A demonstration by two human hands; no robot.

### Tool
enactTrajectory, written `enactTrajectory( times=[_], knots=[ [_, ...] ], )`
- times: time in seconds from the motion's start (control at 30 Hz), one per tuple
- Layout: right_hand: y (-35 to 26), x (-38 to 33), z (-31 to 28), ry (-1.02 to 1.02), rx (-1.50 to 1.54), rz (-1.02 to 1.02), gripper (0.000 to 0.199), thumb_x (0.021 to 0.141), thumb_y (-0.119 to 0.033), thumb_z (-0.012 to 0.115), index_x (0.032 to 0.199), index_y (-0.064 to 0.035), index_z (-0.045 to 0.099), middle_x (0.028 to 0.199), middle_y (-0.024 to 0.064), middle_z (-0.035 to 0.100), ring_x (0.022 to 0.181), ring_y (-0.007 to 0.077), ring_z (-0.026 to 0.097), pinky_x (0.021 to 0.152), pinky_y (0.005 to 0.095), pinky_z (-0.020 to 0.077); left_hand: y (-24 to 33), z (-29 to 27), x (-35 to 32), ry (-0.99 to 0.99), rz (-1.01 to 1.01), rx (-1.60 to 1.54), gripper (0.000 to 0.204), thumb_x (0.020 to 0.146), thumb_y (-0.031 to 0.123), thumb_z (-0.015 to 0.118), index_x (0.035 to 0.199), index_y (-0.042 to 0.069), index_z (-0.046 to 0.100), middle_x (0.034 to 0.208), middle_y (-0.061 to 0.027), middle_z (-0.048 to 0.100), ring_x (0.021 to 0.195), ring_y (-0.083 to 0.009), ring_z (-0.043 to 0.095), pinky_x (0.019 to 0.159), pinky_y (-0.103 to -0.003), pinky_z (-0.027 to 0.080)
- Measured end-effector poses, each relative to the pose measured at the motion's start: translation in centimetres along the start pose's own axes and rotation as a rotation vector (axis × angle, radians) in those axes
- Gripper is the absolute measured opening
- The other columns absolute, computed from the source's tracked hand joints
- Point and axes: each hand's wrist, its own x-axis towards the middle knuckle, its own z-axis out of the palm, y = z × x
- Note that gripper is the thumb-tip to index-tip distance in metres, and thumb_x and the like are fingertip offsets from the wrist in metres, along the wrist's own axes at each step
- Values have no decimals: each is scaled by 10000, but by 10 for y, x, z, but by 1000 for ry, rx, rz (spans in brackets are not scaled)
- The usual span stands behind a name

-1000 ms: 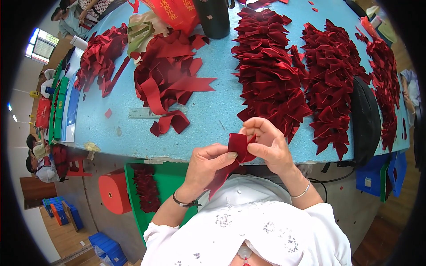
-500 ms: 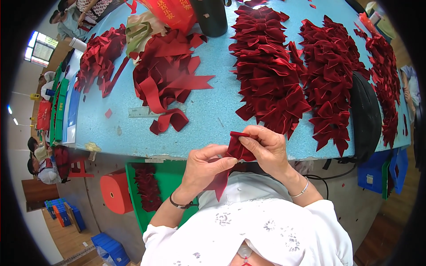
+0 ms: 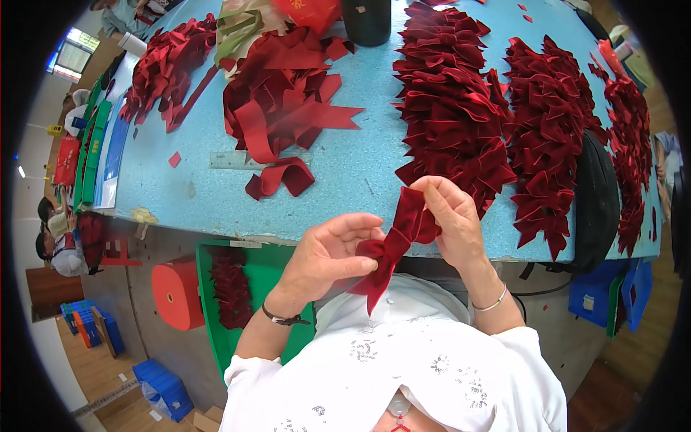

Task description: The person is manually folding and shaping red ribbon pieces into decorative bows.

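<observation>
Between my two hands, over the table's near edge, is a dark red velvet ribbon bow [image 3: 397, 243] with a loop and pointed tail. My left hand [image 3: 327, 255] pinches its lower left part between thumb and fingers. At its upper right end, my right hand [image 3: 453, 216] grips the velvet by thumb and fingertips. Just beyond my right hand, a long stack of finished-looking red bows [image 3: 450, 108] lies on the table. Loose red ribbon strips [image 3: 270, 108] form a heap farther left, with a clear ruler [image 3: 230, 160] partly beneath a curled strip.
The blue table [image 3: 345, 165] also bears more bow rows [image 3: 547, 137], a black bag [image 3: 599, 201] at right and a dark cylinder [image 3: 366, 20] at the back. Below its edge are a green bin [image 3: 210, 288] holding bows and a red roll [image 3: 176, 294]. Other people sit at far left.
The ribbon, earlier folded between my fingers, now shows as a spread bow. My hands have drawn apart, the right one up and right. The view has shifted slightly.
</observation>
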Motion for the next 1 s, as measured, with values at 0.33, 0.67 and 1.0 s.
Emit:
enactTrajectory(
  times=[0.33,0.67,1.0],
  knots=[
    [-1,-17,10,-218,6,146,373,854,-221,642,1090,39,517,930,67,605,730,121,581,682,207,481,-11,-3,3,139,134,-90,287,742,-97,651,985,7,538,1001,-47,533,966,-100,512,795,-225,476],
    [-8,-10,33,-277,-44,207,332,842,-153,654,1107,10,535,901,34,596,817,104,581,716,230,486,-9,6,2,100,246,28,263,793,-86,617,1021,-15,506,1000,-55,551,942,-125,554,865,-277,475],
    [-14,-11,30,-355,-131,144,325,768,-27,699,1048,10,536,841,57,603,721,142,609,651,265,514,-8,5,1,118,154,107,334,771,-54,664,1072,-28,522,993,-71,585,924,-123,564,829,-254,473]
  ],
)
